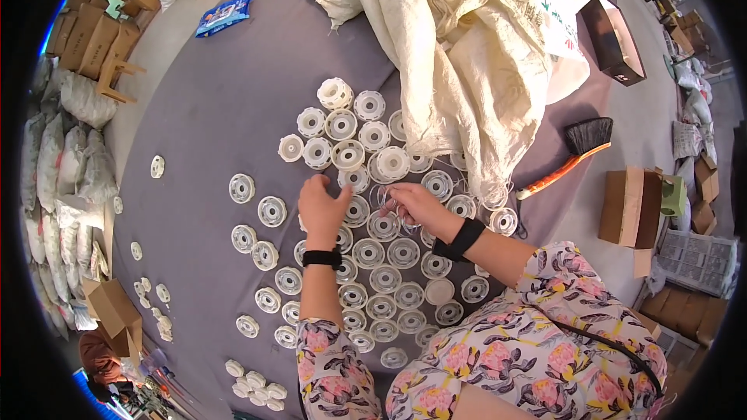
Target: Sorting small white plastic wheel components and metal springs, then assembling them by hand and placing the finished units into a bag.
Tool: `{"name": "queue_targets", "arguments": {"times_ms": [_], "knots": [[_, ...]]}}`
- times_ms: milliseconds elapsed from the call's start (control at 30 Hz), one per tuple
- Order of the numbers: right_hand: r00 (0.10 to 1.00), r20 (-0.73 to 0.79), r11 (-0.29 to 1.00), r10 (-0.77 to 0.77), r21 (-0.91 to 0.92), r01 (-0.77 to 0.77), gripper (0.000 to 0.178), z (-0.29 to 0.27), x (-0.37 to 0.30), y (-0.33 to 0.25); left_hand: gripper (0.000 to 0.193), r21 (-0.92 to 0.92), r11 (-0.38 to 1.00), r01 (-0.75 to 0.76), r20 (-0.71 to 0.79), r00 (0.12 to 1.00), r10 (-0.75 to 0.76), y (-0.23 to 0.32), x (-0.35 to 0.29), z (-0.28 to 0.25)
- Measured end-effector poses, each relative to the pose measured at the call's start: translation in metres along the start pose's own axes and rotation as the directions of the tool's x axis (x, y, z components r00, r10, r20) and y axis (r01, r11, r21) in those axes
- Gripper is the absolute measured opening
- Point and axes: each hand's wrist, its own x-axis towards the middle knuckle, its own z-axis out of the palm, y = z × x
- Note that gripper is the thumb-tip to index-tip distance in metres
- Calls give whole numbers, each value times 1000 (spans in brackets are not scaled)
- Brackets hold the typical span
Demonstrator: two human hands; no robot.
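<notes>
White, round, wheel-like plastic parts [385, 278] lie close together across the grey table cover, several with a shiny ring around the hub. Over the middle of this group, my right hand [424, 208] is closed on thin shiny rings [383, 195], which stick out past its fingers. My left hand [320, 210] hovers at the group's left side, its thumb and fingers apart, beside a white wheel-like part [354, 179]. Nothing shows in it, though its palm is hidden. Just beyond both hands, a few parts [393, 162] sit stacked higher than the others.
A large cream woven sack [459, 54] slumps over the far side. To its right lie an orange-handled brush [572, 157] and a dark open box [613, 39]. A blue packet [224, 16] rests far left. Smaller white pieces [255, 389] are at the near left.
</notes>
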Motion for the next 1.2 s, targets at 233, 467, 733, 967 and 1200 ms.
{"name": "queue_targets", "arguments": {"times_ms": [233,467,733,967,1200], "knots": [[996,-93,998,-9,65,15,29,11,-3,7,54,105,988,-116,-94,988,125,26,3,17],[996,-71,999,-46,-14,45,31,12,6,-4,60,-827,554,98,109,994,-14,-23,13,1],[976,60,912,-209,-349,217,33,35,46,-27,49,-772,630,86,63,996,-58,-54,-3,-5],[965,118,848,-235,-461,263,29,77,77,-38,40,-388,922,-6,-201,977,-78,-60,-12,-20],[950,216,741,-227,-594,313,37,103,95,-34,43,-333,935,-121,-329,944,5,-55,-19,-24]]}}
